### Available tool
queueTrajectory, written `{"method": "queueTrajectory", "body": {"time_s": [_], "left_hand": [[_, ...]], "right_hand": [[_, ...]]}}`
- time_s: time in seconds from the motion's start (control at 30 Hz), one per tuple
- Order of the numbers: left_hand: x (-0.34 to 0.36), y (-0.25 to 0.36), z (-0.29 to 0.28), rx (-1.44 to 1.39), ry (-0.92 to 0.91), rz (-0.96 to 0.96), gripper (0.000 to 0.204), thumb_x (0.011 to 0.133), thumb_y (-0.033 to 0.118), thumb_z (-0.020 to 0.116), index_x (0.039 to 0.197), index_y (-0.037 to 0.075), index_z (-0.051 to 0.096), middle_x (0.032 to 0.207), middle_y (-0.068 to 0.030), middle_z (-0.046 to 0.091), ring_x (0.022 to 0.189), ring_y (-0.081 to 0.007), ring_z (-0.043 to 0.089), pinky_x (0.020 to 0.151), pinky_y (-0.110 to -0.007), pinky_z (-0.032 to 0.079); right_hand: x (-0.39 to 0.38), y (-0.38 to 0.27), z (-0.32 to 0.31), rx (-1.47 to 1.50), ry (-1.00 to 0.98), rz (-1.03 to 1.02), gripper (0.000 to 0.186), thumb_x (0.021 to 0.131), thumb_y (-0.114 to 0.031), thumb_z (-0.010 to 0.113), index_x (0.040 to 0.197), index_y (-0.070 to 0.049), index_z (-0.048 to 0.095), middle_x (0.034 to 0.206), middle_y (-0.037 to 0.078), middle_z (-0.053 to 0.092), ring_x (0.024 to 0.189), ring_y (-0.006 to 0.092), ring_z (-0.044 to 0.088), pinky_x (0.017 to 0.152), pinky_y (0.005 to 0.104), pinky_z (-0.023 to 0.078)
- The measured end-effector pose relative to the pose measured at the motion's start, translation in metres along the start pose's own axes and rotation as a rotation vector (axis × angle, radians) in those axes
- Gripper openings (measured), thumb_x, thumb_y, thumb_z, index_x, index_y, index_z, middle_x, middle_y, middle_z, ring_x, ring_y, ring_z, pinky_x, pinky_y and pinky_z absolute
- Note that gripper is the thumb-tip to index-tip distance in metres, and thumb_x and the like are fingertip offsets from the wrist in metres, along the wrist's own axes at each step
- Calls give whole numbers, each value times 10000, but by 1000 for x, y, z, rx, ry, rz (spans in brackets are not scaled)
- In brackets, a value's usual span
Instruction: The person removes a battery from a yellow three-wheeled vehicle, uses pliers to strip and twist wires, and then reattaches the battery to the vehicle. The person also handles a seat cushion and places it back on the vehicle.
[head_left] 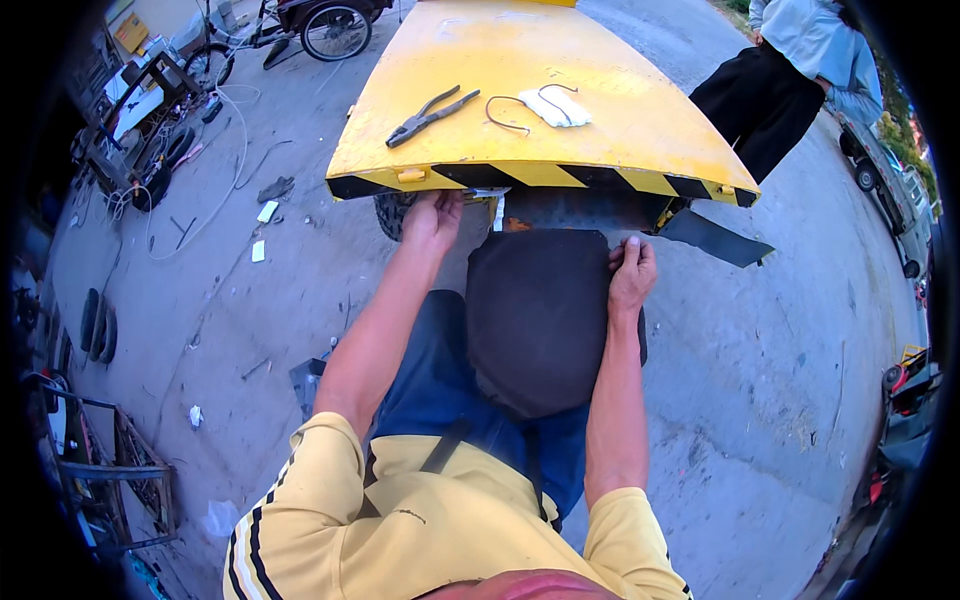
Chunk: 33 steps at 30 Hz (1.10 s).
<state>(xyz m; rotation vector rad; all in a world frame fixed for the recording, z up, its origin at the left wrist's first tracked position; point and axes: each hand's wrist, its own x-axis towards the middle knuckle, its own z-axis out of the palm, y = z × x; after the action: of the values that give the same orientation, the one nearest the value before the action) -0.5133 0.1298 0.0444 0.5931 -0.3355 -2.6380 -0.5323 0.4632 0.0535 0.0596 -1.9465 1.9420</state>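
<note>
In front of me is a yellow metal panel with a black-and-yellow striped front edge. My left hand reaches up under the left part of that edge, its fingertips hidden by it. Before my body hangs a black, rounded, cloth-like piece, with dark straps running down over my shirt. At the upper right corner of this piece is my right hand, its fingers curled together; what they hold, if anything, is hidden. On the panel lie pliers, a bent wire and a white folded cloth or paper.
A dark flap sticks out below the panel's right side, and a tyre shows under its left. Another person stands at the far right. Far left are a tricycle and a hose; a metal frame stands near left.
</note>
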Motion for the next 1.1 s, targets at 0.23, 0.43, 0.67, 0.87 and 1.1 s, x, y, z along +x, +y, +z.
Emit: {"method": "queueTrajectory", "body": {"time_s": [0.23, 0.43, 0.67, 0.87, 1.1], "left_hand": [[21, 11, 7, 638, -138, 323, 193, 1086, 38, 538, 1237, 121, 624, 1042, -38, 692, 831, -154, 633, 640, -317, 496], [36, 15, 8, 879, -33, 150, 174, 1094, 125, 554, 1244, 166, 631, 1108, 1, 713, 911, -161, 649, 685, -317, 479], [60, 7, 12, 731, -132, -173, 172, 1119, 212, 585, 1271, 145, 627, 1135, -45, 722, 970, -186, 721, 776, -352, 635], [77, 1, 3, 599, -150, -211, 222, 1135, 220, 550, 1318, 116, 619, 1230, -93, 729, 1009, -226, 738, 829, -409, 661], [66, -9, 21, 475, -276, -208, 254, 1143, 215, 505, 1344, 103, 614, 1323, -131, 707, 1164, -276, 714, 1036, -480, 592]], "right_hand": [[0, 3, -2, -6, -2, -8, 303, 1121, -259, 575, 938, -29, 650, 737, 31, 647, 637, 82, 552, 596, 254, 442], [2, 7, -3, -13, 6, -22, 305, 1120, -257, 583, 930, -29, 653, 724, 25, 643, 624, 78, 547, 592, 250, 443], [0, 3, 2, -23, -7, -33, 309, 1117, -258, 594, 916, -31, 651, 716, 25, 643, 618, 74, 542, 585, 250, 437], [1, 4, 4, -55, -9, -35, 309, 1121, -258, 586, 917, -35, 648, 716, 24, 637, 618, 74, 536, 584, 250, 432], [2, 8, 0, -12, -20, -3, 291, 1122, -271, 585, 951, -49, 666, 747, 9, 626, 633, 76, 524, 599, 241, 420]]}}
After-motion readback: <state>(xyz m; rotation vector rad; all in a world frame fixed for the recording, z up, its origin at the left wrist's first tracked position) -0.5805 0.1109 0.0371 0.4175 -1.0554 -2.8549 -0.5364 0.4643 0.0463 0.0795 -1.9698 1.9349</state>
